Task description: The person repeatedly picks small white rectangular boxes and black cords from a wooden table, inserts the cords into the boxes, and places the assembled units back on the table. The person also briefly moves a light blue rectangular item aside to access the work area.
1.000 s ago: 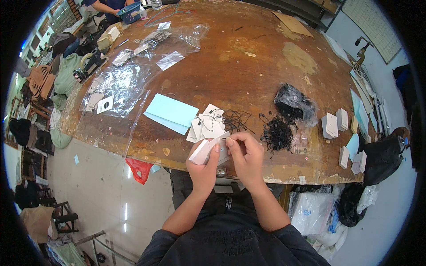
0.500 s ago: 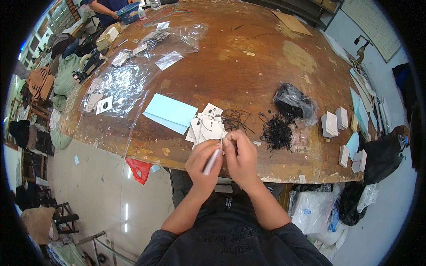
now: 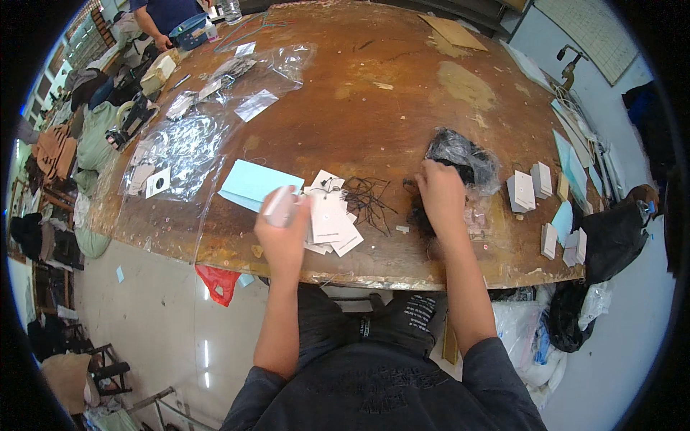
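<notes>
My left hand (image 3: pixel 282 228) is closed round a small stack of white card hang tags (image 3: pixel 282 206), held up over the near edge of the table. Beside it lies a loose heap of white hang tags (image 3: pixel 328 220), with black strings (image 3: pixel 370 203) trailing off its right side. My right hand (image 3: pixel 440 192) is down over the pile of black tag strings (image 3: pixel 419 214), fingers curled in. Its fingertips are partly hidden, so whatever they pinch does not show. A crumpled clear bag with black contents (image 3: pixel 466 154) sits just beyond that hand.
Folded light-blue paper (image 3: pixel 259 184) lies left of the tags. Clear plastic bags (image 3: pixel 183 144) spread over the table's left side. Stacks of white tags (image 3: pixel 520 191) stand at the right. Another person's hand (image 3: pixel 164 43) is near a blue basket (image 3: pixel 190 32) at the far left.
My hands have parted. The left went left, holding the white tags; the right moved right to the black strings. A tag with its string now lies on top of the heap.
</notes>
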{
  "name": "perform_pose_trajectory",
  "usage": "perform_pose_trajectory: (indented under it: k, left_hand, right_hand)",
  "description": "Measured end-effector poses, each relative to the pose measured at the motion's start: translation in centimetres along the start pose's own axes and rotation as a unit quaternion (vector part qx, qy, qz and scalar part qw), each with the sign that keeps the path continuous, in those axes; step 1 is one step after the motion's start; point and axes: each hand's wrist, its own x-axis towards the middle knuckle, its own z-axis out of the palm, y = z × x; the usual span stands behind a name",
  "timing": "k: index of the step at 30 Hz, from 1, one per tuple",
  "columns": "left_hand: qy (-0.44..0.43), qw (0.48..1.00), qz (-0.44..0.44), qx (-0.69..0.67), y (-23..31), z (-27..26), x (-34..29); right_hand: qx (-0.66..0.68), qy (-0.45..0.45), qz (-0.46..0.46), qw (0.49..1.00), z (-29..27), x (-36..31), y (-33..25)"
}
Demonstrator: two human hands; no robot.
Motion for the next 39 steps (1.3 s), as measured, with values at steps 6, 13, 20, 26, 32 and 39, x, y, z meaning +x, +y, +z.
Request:
perform_pose_trajectory:
  k: [6,13,20,26,32,39]
  left_hand:
    - [-0.010,1.000,0.016,-0.024,0.0,-0.8,-1.6]
    - [-0.207,0.907,-0.160,-0.330,-0.1,2.0,-4.3]
    - [-0.155,0.821,-0.344,-0.428,-0.1,5.3,-5.8]
    - [-0.114,0.888,-0.226,-0.385,0.3,5.8,-5.0]
    - [-0.169,0.906,-0.224,-0.317,0.3,5.5,-5.0]
    - [-0.152,0.931,-0.198,-0.267,-0.3,4.9,-5.4]
  right_hand:
    - [0.154,0.056,-0.021,0.986,-0.4,0.7,0.4]
    - [0.417,-0.032,-0.089,0.904,-5.3,0.1,-3.3]
    - [0.458,-0.063,-0.010,0.887,-2.6,-4.5,-4.7]
    - [0.297,-0.085,-0.038,0.950,-3.1,-4.6,1.9]
    - [0.710,0.128,0.129,0.680,-3.6,-5.1,1.1]
    - [0.804,0.012,0.156,0.573,-6.7,-5.7,-4.5]
